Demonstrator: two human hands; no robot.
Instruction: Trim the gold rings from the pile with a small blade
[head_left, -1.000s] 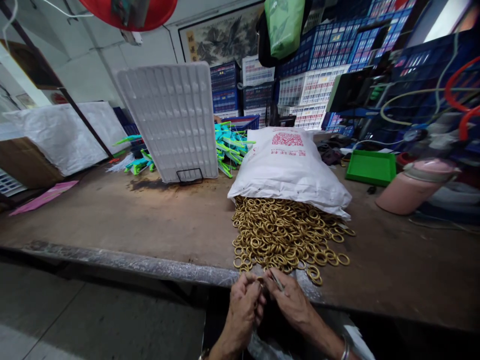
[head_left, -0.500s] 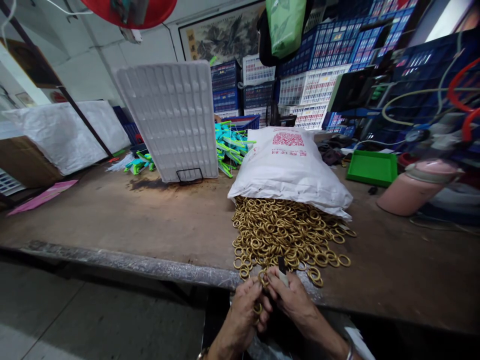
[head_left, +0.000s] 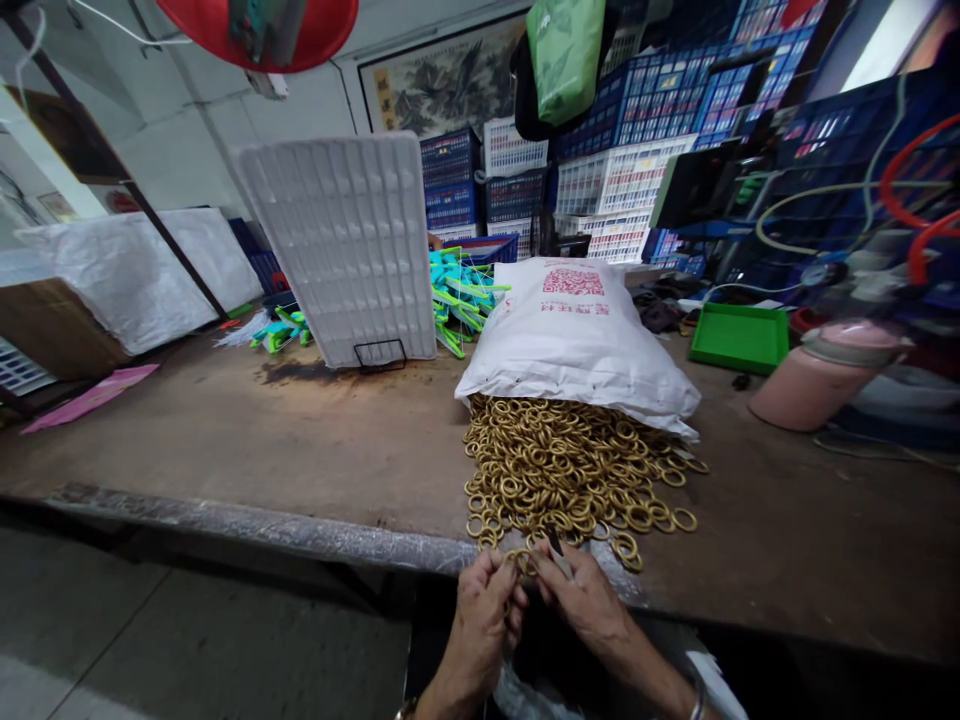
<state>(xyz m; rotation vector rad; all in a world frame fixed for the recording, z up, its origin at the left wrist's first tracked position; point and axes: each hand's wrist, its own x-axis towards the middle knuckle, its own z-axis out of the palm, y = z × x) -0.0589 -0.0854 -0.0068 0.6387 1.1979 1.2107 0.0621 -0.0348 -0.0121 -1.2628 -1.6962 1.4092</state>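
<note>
A heap of gold-coloured rings (head_left: 570, 475) spills from the open mouth of a white sack (head_left: 577, 335) lying on the brown workbench (head_left: 300, 440). At the bench's near edge my left hand (head_left: 486, 615) is closed, pinching a gold ring (head_left: 520, 562) with its fingertips. My right hand (head_left: 585, 600) is closed too, gripping a small dark blade-like tool (head_left: 556, 548) whose tip points up beside that ring. The two hands touch at the fingertips, just below the front of the heap.
A white ribbed tray (head_left: 345, 250) stands upright on a wire stand. Teal and green plastic parts (head_left: 457, 290) lie behind it. A green tray (head_left: 739, 337) and a pink container (head_left: 821, 375) sit at the right. Stacked blue and white crates (head_left: 622, 150) fill the back.
My hands stay at the bench edge and shift slightly. Half a second ago a ring sat lower in my left fingers; now the ring is pinched up between both hands' fingertips.
</note>
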